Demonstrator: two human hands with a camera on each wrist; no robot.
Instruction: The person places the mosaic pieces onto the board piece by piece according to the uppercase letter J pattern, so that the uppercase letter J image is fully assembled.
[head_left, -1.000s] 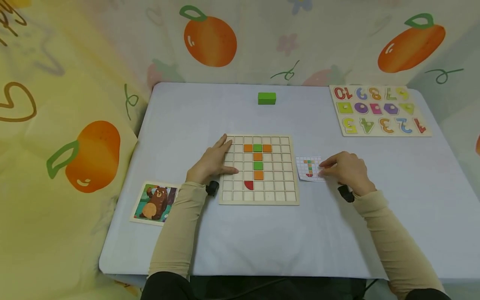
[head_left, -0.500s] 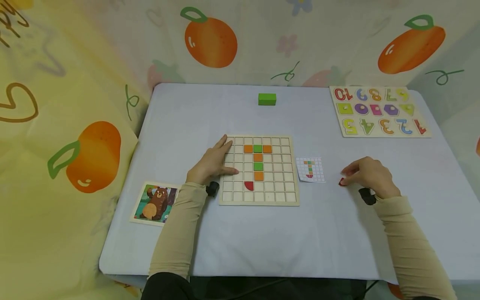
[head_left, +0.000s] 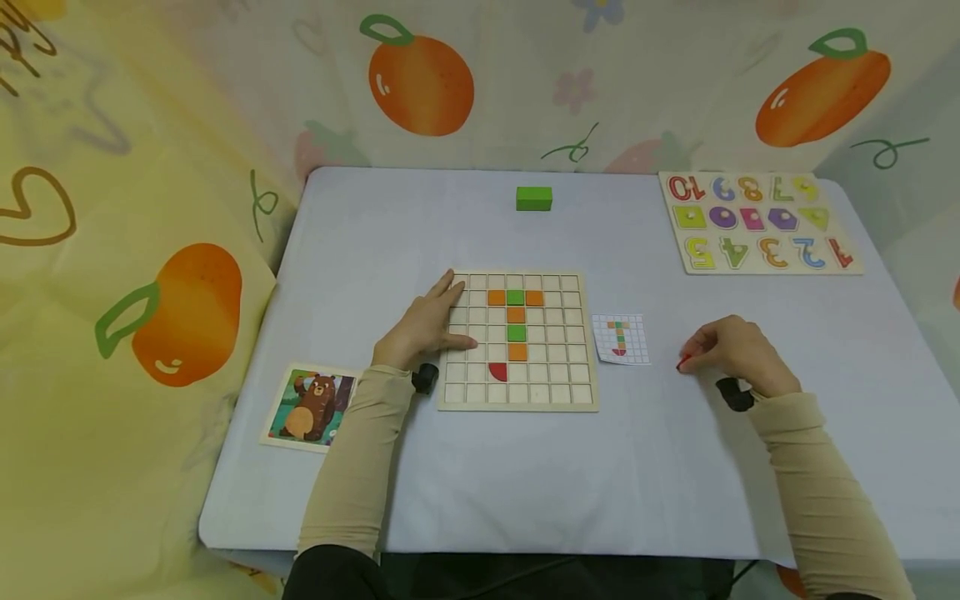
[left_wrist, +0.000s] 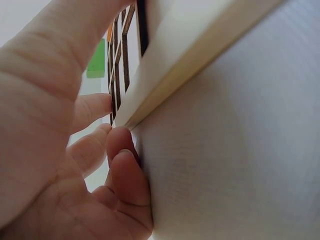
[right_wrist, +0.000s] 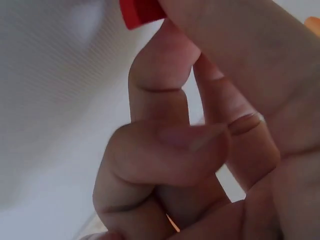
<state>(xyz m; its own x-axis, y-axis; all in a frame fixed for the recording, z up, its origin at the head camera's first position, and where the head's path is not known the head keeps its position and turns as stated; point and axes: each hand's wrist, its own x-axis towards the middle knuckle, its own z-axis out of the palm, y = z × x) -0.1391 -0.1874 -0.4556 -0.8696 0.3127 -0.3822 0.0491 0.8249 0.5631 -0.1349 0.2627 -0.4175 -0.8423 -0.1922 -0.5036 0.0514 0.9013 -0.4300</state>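
Observation:
A wooden grid board lies on the table, with orange and green squares in a T shape and a red quarter-circle piece lower down. My left hand rests at the board's left side, thumb on the grid and fingers spread toward its upper left corner; the left wrist view shows curled fingers beside the wooden edge. Right of the pattern card, my right hand pinches a small red piece between thumb and forefinger, near the tabletop. Most of that piece is hidden by the fingers.
At the far side stands a green block. A number and shape puzzle board lies at the back right. By the left forearm is a bear picture puzzle, partly covered by the sleeve. A patterned cloth hangs behind the table.
My right hand has moved right and slightly nearer, off the pattern card, and now holds a red piece. My left hand and the grid board stay in place.

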